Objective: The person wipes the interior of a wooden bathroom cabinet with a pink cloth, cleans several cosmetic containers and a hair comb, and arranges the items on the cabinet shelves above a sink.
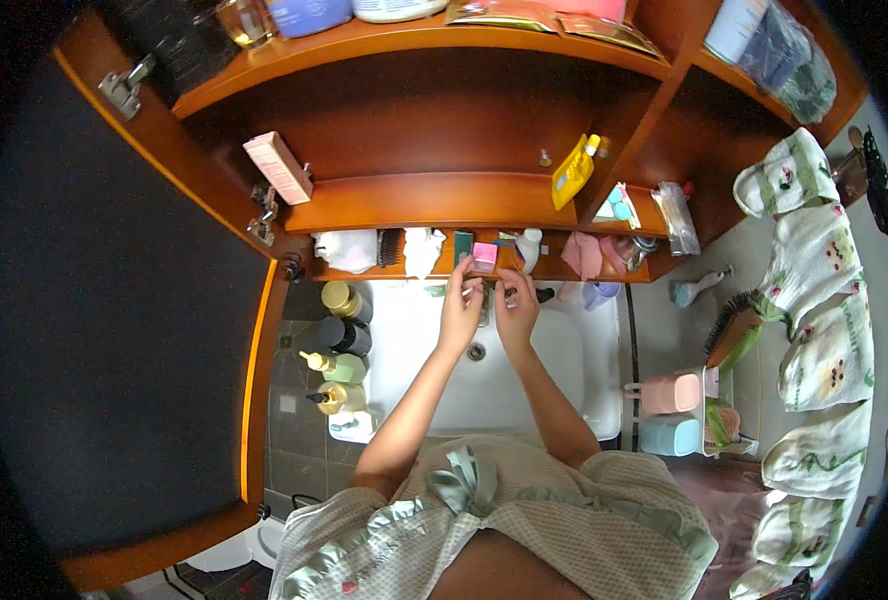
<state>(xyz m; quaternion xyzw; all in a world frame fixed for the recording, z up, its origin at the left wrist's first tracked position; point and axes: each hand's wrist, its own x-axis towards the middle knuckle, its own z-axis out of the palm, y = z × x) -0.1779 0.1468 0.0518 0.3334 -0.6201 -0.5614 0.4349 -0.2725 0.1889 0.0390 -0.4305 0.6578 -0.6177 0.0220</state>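
Observation:
My left hand (460, 311) is raised over the sink's far side, fingers spread and loosely bent. Beside it, my right hand (517, 307) has curled fingers with gaps between them. I see nothing held in either one. Just beyond the fingertips, a small pink box (484, 255) stands on the lowest cabinet shelf (556, 274). A dark green box (463, 246) is to its left, partly behind my left fingers. Right of the pink box is a white bottle (529, 247). Whether my left fingertips touch the pink box is unclear. The faucet (485, 306) is mostly hidden between my hands.
Below is a white sink (526, 382). Bottles including a green pump bottle (343, 367) line its left rim. An open cabinet door (121, 315) fills the left side. A yellow pouch (573, 172) and a pink carton (279, 166) stand above. Cups (669, 394) and towels (819, 255) are right.

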